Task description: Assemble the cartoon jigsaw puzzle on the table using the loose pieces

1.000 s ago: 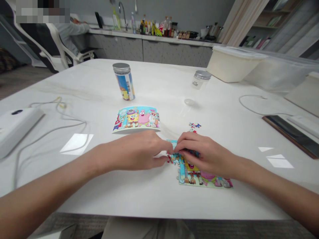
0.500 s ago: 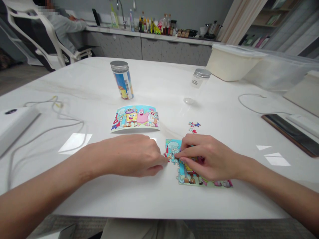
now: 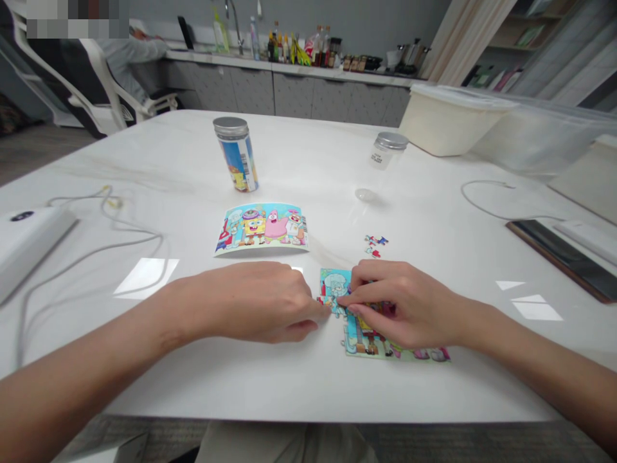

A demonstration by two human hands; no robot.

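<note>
A partly joined cartoon jigsaw puzzle lies near the table's front edge, with a gap at its lower left. My right hand rests over it, thumb and index fingertip close together on its left part, covering much of the picture. From the left, my left hand presses its index fingertip on a jigsaw piece at the puzzle's left edge; the other fingers are curled. Several loose jigsaw pieces lie just beyond my right hand. A curved picture sheet with the same characters stands behind my left hand.
Farther back are a lidded puzzle jar, a small clear jar and a clear round blob. Cables and a white device lie left; a phone and plastic bins right. A person sits beyond.
My left index fingertip has slid slightly right on the puzzle's left edge. My right hand has stayed in nearly the same place.
</note>
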